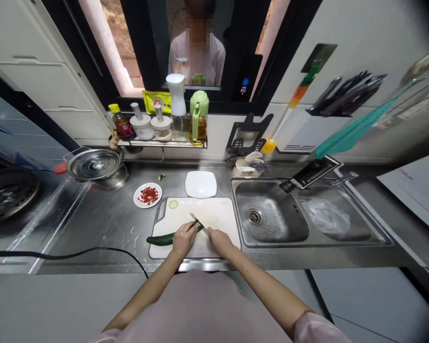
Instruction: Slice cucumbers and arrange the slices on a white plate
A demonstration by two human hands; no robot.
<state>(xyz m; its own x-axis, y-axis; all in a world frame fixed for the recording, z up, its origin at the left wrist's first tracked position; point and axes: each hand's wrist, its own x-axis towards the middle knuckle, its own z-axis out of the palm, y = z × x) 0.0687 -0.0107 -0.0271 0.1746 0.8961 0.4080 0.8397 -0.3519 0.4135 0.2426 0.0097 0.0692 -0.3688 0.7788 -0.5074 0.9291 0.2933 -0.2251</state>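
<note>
Two bare hands meet over the white cutting board (219,214) in the head view, which lies on the steel counter (107,219) just left of the sink (271,236). The left hand (183,239) rests on the cucumber (160,239), fingers curled together over it and pressing it to the board; the dark green free end reaches out to the board's left edge. The right hand (219,240) is closed around the handle of a knife (198,222), whose blade slants up and left and meets the cucumber just beside the left fingertips. One cut cucumber slice (173,204) lies near the board's top left corner. Behind the board stand a round plate of red chilli pieces (148,195) and an empty square white plate (200,184). Farther left sits a lidded steel pot (97,166), and a black cable (93,250) runs along the counter's front edge.
</note>
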